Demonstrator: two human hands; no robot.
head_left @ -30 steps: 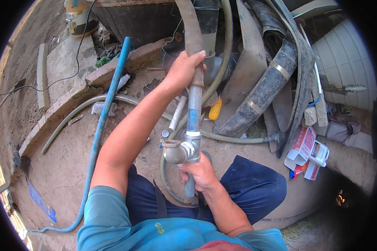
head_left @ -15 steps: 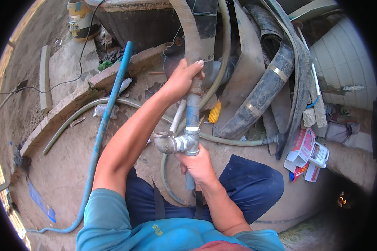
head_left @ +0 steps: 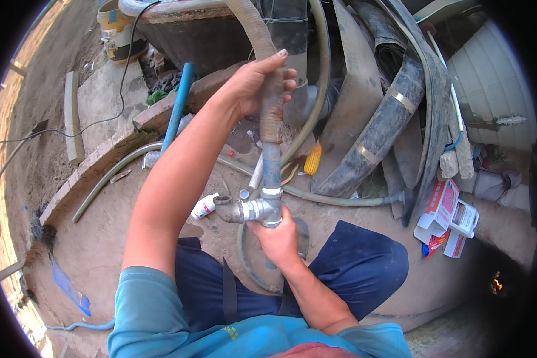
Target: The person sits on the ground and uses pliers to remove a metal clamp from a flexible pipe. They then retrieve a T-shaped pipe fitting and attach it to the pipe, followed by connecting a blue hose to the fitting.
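Note:
A grey-brown flexible hose runs down from the top and fits over a blue pipe. At the pipe's lower end is a metal tee fitting, with a metal elbow pointing left. My left hand is round the hose, thumb up and fingertips showing past its right side. Just under the tee, my right hand grips the fitting from below; part of its hold is hidden. A white bottle lies beside the elbow, near a small white cap.
A long blue pipe stands left of my left arm. Behind are a dark tub, a black clamped hose and a yellow corn cob. Boxes and a white jug lie right. A thin hose crosses the floor.
My left hand has moved up along the hose and its fingers look looser. The fitting sits slightly lower and further left, still in my right hand. The white bottle now shows beside the elbow.

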